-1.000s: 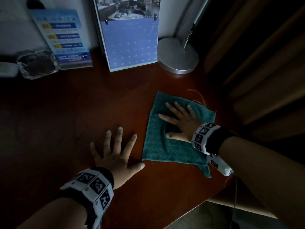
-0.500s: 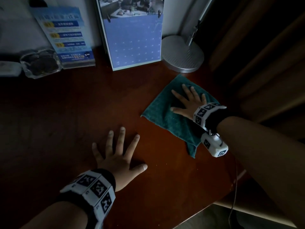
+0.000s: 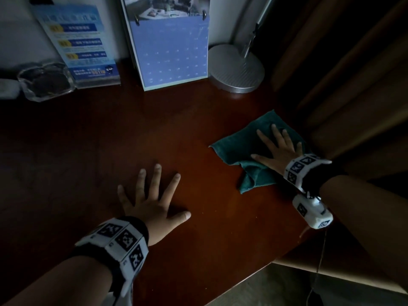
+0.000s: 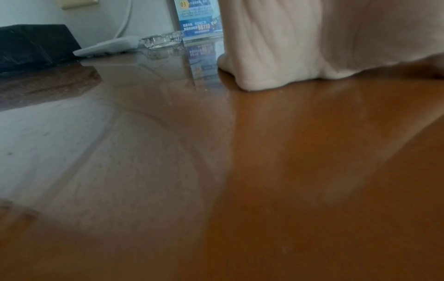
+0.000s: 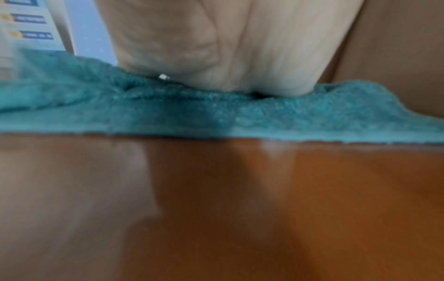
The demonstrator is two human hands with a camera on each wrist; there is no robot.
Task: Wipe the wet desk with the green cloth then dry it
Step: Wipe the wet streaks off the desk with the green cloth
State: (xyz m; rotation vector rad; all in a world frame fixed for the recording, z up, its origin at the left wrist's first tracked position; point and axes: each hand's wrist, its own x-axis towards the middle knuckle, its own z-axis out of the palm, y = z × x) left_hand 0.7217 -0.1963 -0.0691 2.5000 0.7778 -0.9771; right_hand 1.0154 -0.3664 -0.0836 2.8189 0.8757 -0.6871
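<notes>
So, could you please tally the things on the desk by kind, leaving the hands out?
Cloth: 1, the green cloth under the right hand.
Printed stand-ups: 2, the leaflet holder and the calendar.
Glass dish: 1, the ashtray.
Lamp: 1, its round base.
White object at the left edge: 1.
Total: 6.

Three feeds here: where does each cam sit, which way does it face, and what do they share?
Head: worn on the head, looks forward and down at the desk; both forearms, left hand flat on wood, right hand flat on the green cloth.
Left wrist: under the wrist, skims the desk toward the wall; fingers, glass ashtray, blue leaflet.
Right wrist: faces the cloth's edge; palm presses it.
Shared: cloth in head and right wrist; leaflet and ashtray in head and left wrist.
</notes>
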